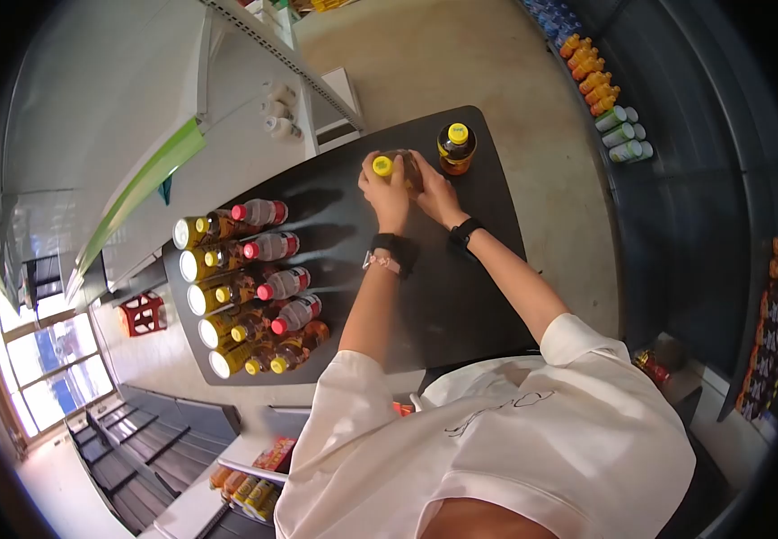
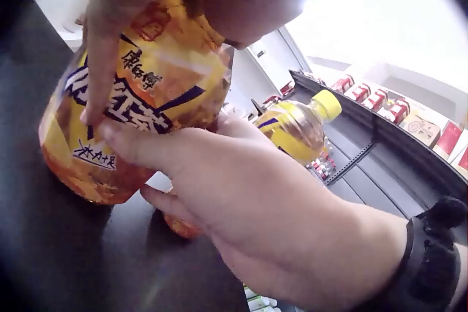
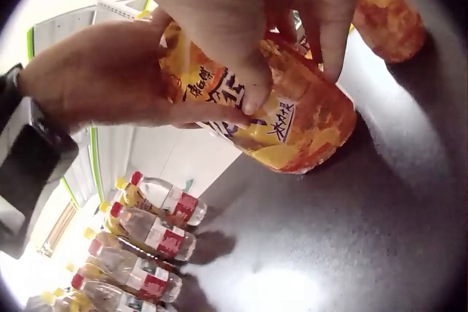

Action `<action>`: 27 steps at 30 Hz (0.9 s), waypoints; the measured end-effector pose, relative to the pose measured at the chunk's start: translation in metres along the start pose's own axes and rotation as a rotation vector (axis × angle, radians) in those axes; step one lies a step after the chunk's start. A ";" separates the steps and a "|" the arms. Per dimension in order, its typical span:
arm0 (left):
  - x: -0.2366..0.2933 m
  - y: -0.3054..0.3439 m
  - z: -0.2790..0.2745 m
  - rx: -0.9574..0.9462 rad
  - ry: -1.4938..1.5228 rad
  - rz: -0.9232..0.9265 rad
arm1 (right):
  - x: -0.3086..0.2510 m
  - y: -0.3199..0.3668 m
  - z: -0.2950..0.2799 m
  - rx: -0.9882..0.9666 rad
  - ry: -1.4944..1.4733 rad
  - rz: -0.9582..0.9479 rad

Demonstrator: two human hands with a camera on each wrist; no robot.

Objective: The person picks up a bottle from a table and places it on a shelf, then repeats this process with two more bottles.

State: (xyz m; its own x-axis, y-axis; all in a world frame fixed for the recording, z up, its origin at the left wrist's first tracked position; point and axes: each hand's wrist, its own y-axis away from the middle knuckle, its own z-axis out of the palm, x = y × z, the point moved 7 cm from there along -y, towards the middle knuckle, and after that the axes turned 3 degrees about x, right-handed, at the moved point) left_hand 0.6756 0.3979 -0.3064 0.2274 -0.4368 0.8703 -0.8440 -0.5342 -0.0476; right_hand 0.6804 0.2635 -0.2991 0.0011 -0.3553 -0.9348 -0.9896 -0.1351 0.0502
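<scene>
A plastic bottle of iced tea (image 2: 186, 85) with an orange and yellow label is between my two hands over the black table (image 1: 461, 260). My left hand (image 1: 383, 193) grips it around the upper part near the yellow cap (image 1: 382, 165). From the right side, my right hand (image 1: 435, 192) holds the same bottle, its thumb lying across the label in the left wrist view. The bottle leans in both wrist views, its base close to the tabletop. Just right of my hands, a second iced tea bottle (image 1: 457, 151) with a yellow cap stands upright.
Rows of drinks line the table's left end: clear bottles with red caps (image 1: 272, 245), iced tea bottles and yellow cans (image 1: 214, 331). A white shelf unit (image 1: 335, 99) stands behind the table. Dark shelves on the right hold orange bottles (image 1: 597, 90) and green-white cans (image 1: 622, 135).
</scene>
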 end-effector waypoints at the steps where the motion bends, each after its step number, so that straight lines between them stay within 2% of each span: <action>1: 0.002 -0.008 0.004 -0.018 0.007 0.009 | 0.009 -0.008 0.006 0.020 0.005 0.005; 3: 0.003 -0.019 0.008 0.016 0.032 -0.045 | 0.025 -0.018 0.015 0.050 0.158 0.042; 7: 0.003 -0.031 0.014 0.012 0.028 -0.035 | 0.038 -0.019 0.020 0.068 0.219 0.046; 9: -0.002 -0.030 0.014 0.004 0.013 -0.023 | 0.049 -0.010 0.025 -0.083 0.188 0.145; 10: -0.003 -0.031 0.014 0.012 0.012 -0.001 | 0.064 -0.001 0.028 -0.076 0.190 0.147; 12: -0.001 -0.032 0.014 0.011 0.022 0.031 | 0.094 0.032 0.046 -0.105 0.731 -0.192; 15: -0.001 -0.032 0.012 0.003 0.021 0.021 | 0.096 0.095 0.044 -0.174 0.759 -0.208; 21: -0.009 -0.036 0.015 -0.063 0.023 -0.016 | 0.101 0.215 0.017 -0.129 0.679 -0.178; 23: -0.023 -0.038 0.018 -0.013 0.022 0.135 | 0.105 0.245 0.007 -0.136 0.691 -0.161; 25: -0.049 -0.020 0.013 0.061 0.013 0.051 | 0.112 0.271 -0.007 -0.158 0.708 -0.155; 27: -0.086 0.028 0.009 0.049 -0.115 -0.176 | 0.122 0.295 -0.027 -0.181 0.650 -0.113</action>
State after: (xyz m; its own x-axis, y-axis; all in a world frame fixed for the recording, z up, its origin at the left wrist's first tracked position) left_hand 0.6364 0.4138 -0.3875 0.4253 -0.4123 0.8057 -0.7624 -0.6430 0.0733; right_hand 0.3925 0.1552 -0.3890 0.2451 -0.8054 -0.5397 -0.9387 -0.3363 0.0756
